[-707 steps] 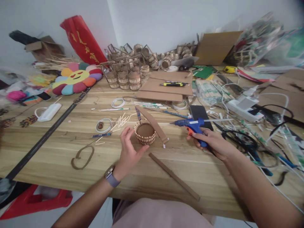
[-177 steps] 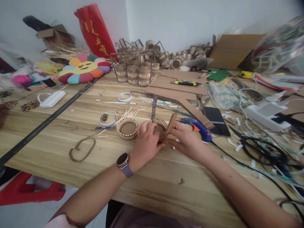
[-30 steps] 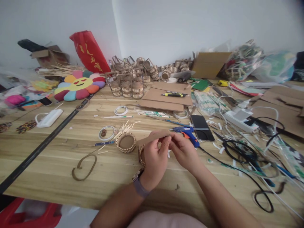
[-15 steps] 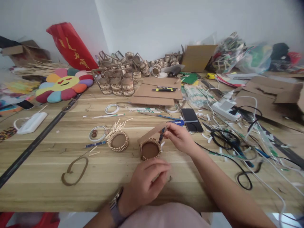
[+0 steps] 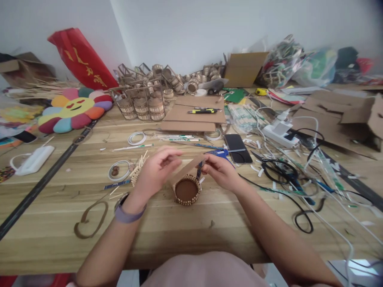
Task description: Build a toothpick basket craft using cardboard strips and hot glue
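Observation:
A small round basket (image 5: 188, 202) with a beaded-looking stick wall and brown base sits on the table before me. From its left side a brown cardboard strip (image 5: 188, 167) slants up to the right. My right hand (image 5: 220, 171) pinches the strip's upper end, where a dark blue patterned piece (image 5: 199, 170) hangs toward the rim. To the left of the strip, my left hand (image 5: 160, 169) hovers with bent fingers apart, holding nothing. It hides most of a second round basket (image 5: 134, 178) and part of the pale sticks (image 5: 143, 160) there.
A curled brown strip (image 5: 91, 219) and a white tape roll (image 5: 137, 138) lie to the left. Behind are a phone (image 5: 238, 148), stacked cardboard (image 5: 194, 113) with a yellow cutter (image 5: 203, 111), and finished-looking baskets (image 5: 140, 107). Black cables (image 5: 281, 175) and paper scraps cover the right.
My left hand has risen from in front of the basket to the left of the strip. My right hand keeps its pinch on the strip. The view has shifted slightly.

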